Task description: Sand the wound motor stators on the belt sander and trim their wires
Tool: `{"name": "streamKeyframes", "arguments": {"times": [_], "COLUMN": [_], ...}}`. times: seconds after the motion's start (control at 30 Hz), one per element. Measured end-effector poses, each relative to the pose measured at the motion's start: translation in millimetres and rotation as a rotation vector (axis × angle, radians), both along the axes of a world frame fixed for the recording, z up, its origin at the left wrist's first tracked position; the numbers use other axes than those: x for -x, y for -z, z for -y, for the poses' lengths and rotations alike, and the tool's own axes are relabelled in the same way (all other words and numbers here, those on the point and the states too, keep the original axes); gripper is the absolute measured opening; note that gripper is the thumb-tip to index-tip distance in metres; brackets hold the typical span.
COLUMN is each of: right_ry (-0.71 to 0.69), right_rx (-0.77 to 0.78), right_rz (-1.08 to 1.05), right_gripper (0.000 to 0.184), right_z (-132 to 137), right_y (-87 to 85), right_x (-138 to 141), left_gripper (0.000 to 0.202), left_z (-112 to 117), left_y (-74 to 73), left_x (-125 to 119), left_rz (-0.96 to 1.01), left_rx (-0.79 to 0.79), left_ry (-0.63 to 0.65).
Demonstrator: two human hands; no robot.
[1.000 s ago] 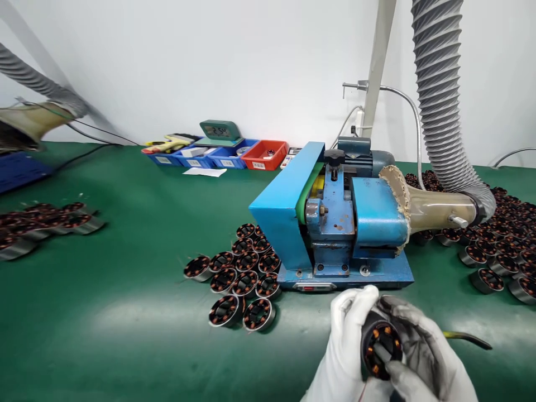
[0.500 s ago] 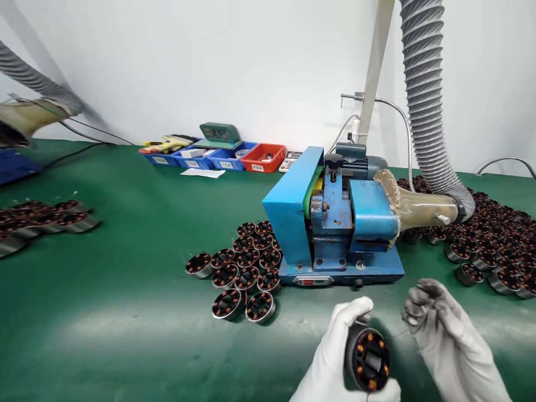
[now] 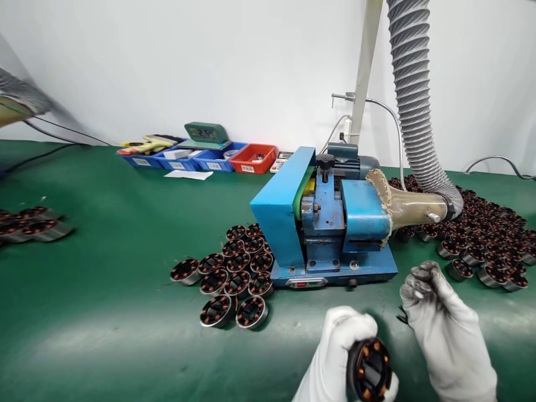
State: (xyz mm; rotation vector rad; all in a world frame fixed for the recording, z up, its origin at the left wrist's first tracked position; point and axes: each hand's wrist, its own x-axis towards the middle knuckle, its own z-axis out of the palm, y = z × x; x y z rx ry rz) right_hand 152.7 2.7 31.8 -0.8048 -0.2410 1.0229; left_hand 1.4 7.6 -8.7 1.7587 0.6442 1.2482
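My left hand (image 3: 335, 352), in a white glove, grips a motor stator (image 3: 369, 371) with copper windings near the bottom edge. The stator's open face is turned up towards me, its ring of coils showing. To the right, my gloved right hand (image 3: 444, 329) has its fingers curled in, with grey smudges on the fingertips. A thin dark forked piece (image 3: 402, 316) sticks out below those fingers; what it belongs to is hidden. The right hand is apart from the stator.
A blue belt grinder (image 3: 326, 223) stands behind my hands, with a grey exhaust hose (image 3: 412, 100) on its right. Stators (image 3: 238, 283) sit in a group left of it, and a larger mass of stators (image 3: 489, 245) lies right. Blue bins and a red bin (image 3: 253, 159) line the wall.
The view has shifted, so the bench things appear further left. The stator sits slightly lower in the picture. A dark forked piece now shows beneath my right fingers, where a thin wire showed before.
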Motion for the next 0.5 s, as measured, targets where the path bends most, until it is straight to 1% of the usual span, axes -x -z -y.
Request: {"name": "streamKeyframes", "arguments": {"times": [0.03,0.07,0.1,0.17,0.2,0.27,0.3,0.33,0.4,0.5], "right_ry": [0.011,-0.022,-0.085,-0.207,-0.239,-0.209,-0.176,-0.139,-0.069,-0.006], "right_rx": [-0.003,0.001,0.015,0.058,0.089,0.171,0.213,0.255,0.307,0.273], "right_rz": [0.068,0.185,0.318,0.531,0.600,0.673,0.688,0.706,0.705,0.650], "right_gripper": [0.018,0.020,0.023,0.033,0.040,0.054,0.057,0.056,0.048,0.040], "right_z": [1.8,4.4,7.2,11.1,11.0,5.4,-0.1,-6.9,-22.2,-42.0], "right_y": [5.0,11.8,19.9,36.1,42.8,50.5,51.3,50.4,44.9,33.6], "right_x": [0.4,2.7,6.5,16.3,21.1,28.8,31.2,32.6,33.1,31.5], "left_gripper": [0.072,0.075,0.075,0.069,0.064,0.055,0.051,0.047,0.042,0.033], "left_z": [-0.2,-1.6,-4.1,-11.2,-15.1,-23.0,-26.8,-30.8,-39.2,-52.1], "left_y": [-1.3,-1.2,0.1,5.6,8.9,15.0,17.4,19.2,20.4,17.0], "left_x": [-2.2,-5.1,-8.5,-16.7,-21.4,-32.1,-37.9,-43.8,-55.3,-68.8], "left_rz": [0.004,0.009,0.007,-0.014,-0.015,0.023,0.066,0.126,0.260,0.498], "left_rx": [0.008,0.008,0.009,0.039,0.075,0.202,0.280,0.348,0.472,0.652], "left_ry": [-0.033,-0.051,-0.065,-0.110,-0.137,-0.179,-0.187,-0.197,-0.215,-0.191]}}
